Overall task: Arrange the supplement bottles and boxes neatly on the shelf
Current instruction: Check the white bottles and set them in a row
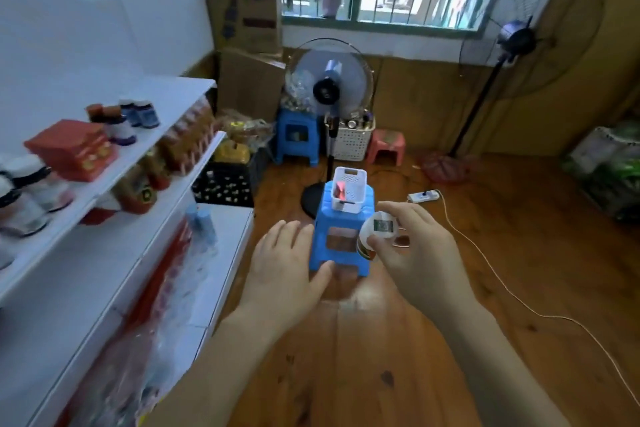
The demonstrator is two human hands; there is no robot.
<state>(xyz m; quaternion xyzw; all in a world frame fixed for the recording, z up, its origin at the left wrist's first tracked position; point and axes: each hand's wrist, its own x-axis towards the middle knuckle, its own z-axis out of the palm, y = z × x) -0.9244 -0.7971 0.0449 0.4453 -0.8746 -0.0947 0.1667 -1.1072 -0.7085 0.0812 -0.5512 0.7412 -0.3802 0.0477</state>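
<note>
Shelf (104,184) on the left is already part stocked: dark-capped bottles at the near end, a red box (74,149), then a small cluster of bottles (130,118) further along the upper board; lower boards hold more goods, too blurred to name. Looks mostly done, not finished.

Centre: white basket (349,192) sits on a blue stool (343,236), one red item (341,191) left inside, so at least that plus the bottle in hand remain, I'd judge.

Left hand (291,267): empty, fingers spread and relaxed, palm down, hovering in front of the stool.

Right hand (415,253): fingers and thumb curled round a white supplement bottle (375,232), held tipped, well clear of the shelf, just right of the stool. Needs carrying left to the shelf.
</note>
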